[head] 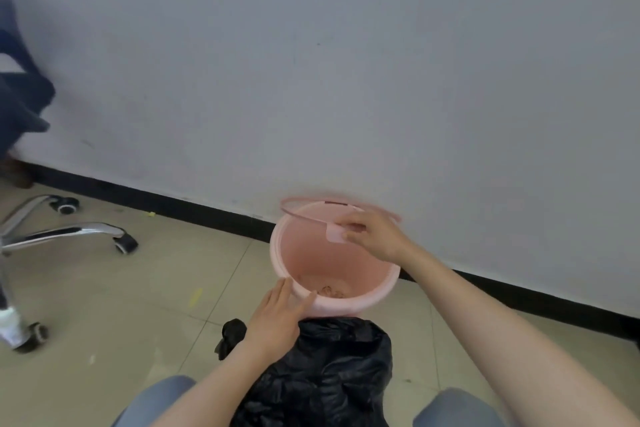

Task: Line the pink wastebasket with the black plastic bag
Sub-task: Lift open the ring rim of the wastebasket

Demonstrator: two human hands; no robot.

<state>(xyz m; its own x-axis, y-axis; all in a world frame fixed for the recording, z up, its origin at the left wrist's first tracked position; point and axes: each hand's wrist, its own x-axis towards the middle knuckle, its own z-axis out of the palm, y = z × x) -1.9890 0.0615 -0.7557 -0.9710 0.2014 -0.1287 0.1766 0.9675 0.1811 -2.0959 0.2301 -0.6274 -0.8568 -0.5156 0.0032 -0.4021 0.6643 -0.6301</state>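
The pink wastebasket [332, 260] stands on the floor by the wall, tilted toward me, with some brownish debris at its bottom. A thin pink ring [304, 213] is lifted off its rim at the far side; my right hand [372, 236] pinches the ring's tab. My left hand [277, 315] rests on the basket's near rim, fingers flat against the outside. The black plastic bag [325, 374] lies crumpled on the floor between my knees, just below the basket, partly under my left wrist.
A grey wall [346, 62] with a black baseboard [173, 208] runs right behind the basket. An office chair's chrome base with castors [69, 232] stands at the left. Another person's white-shoed foot [8, 326] is at the far left edge. Beige tiled floor [138, 305] surrounds the basket.
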